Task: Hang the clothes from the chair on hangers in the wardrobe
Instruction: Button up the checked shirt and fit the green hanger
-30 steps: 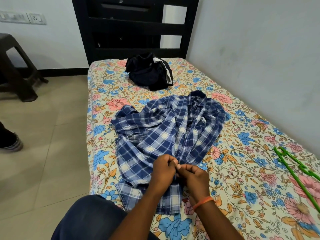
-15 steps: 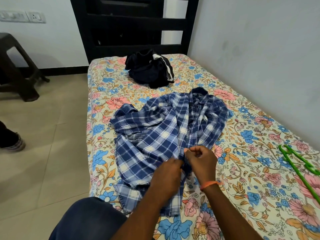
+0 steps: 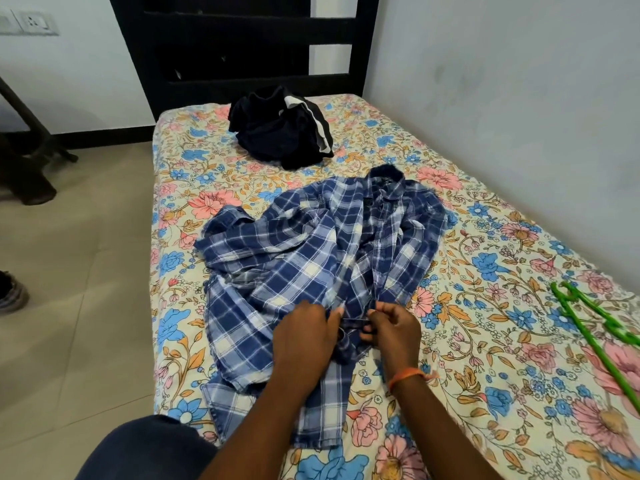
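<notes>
A blue and white plaid shirt (image 3: 311,258) lies crumpled on the floral bedsheet (image 3: 485,341), collar toward the headboard. My left hand (image 3: 304,337) and my right hand (image 3: 393,329) sit close together at the shirt's front edge near its lower part. Each pinches the fabric where the two front edges meet. A dark garment with white stripes (image 3: 280,128) lies bunched farther up the bed. A green plastic hanger (image 3: 595,327) rests on the sheet at the right.
A black headboard (image 3: 242,46) stands at the far end and a white wall runs along the bed's right side. A dark plastic chair (image 3: 24,157) stands on the tiled floor at the left. A shoe (image 3: 12,292) shows at the left edge.
Both hands have moved slightly up the shirt's front edge and still pinch it. My view has shifted a little closer to the bed.
</notes>
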Demonstrator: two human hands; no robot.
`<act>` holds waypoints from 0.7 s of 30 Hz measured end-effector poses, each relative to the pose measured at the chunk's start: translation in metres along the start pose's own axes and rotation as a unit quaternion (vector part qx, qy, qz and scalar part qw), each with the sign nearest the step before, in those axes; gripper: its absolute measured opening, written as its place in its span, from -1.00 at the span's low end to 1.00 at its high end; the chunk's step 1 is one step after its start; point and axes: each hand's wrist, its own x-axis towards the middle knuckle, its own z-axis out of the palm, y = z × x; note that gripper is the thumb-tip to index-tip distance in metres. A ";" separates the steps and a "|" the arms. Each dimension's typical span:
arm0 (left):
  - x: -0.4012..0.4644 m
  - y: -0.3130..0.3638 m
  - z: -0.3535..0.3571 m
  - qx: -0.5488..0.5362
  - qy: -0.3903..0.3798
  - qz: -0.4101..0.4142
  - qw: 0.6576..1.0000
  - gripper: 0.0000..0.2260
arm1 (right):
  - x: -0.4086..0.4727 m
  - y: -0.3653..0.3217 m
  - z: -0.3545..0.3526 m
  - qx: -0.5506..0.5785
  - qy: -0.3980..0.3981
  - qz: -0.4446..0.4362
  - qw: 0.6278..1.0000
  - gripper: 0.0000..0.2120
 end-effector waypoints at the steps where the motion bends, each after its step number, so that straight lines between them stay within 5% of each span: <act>1: 0.004 0.002 0.000 0.005 0.003 -0.011 1.000 -0.56 | 0.001 0.002 0.002 0.005 0.006 0.000 1.000 -0.91; 6: 0.026 0.010 0.000 -0.003 -0.013 0.052 0.999 -0.79 | 0.003 0.006 0.006 0.030 0.003 0.004 1.000 -0.91; 9: 0.037 0.020 0.006 -0.005 -0.004 0.115 0.993 -0.74 | 0.006 0.009 0.006 0.051 -0.002 0.018 0.999 -0.91; 13: 0.045 0.016 0.011 -0.109 -0.011 0.006 0.994 -0.85 | 0.009 0.008 0.002 0.060 -0.022 0.028 0.998 -0.91; 21: 0.038 0.007 0.015 -0.220 -0.045 -0.021 0.974 -0.83 | 0.006 0.006 0.001 0.063 -0.039 0.021 0.997 -0.93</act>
